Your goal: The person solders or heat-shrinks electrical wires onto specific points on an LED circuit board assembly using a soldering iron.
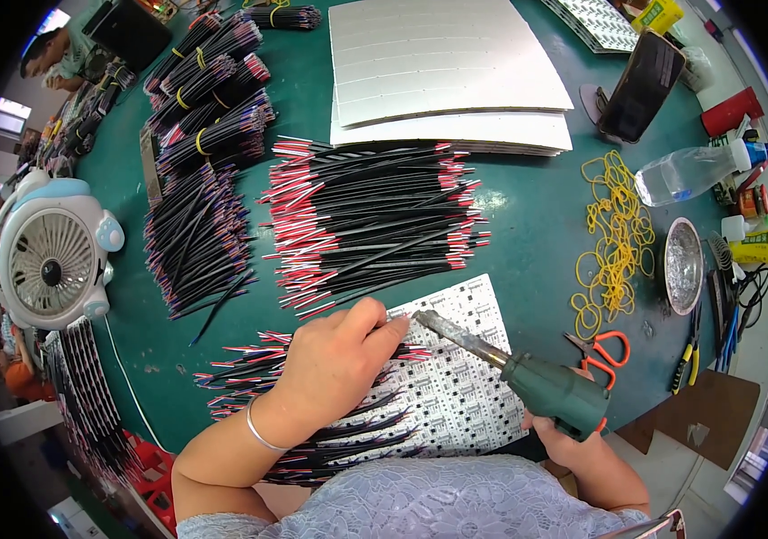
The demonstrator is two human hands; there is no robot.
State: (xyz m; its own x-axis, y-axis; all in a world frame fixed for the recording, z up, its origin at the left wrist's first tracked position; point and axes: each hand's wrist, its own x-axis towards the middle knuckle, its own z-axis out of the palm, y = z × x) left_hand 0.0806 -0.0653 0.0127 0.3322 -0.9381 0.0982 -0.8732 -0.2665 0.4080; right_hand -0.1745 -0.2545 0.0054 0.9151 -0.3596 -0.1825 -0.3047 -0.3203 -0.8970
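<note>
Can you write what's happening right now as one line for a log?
left hand: pinching wire on circuit board | right hand: holding soldering iron, tip at the wire | loose wires behind

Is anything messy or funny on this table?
Yes. Yellow rubber bands lie scattered loose on the green table, some overlapping, near a clear bottle lying on its side. The wires lie in neat rows.

Fan point(52, 260) at left; yellow rubber bands point(616, 238), water bottle point(694, 171), scissors point(601, 353) at right.
</note>
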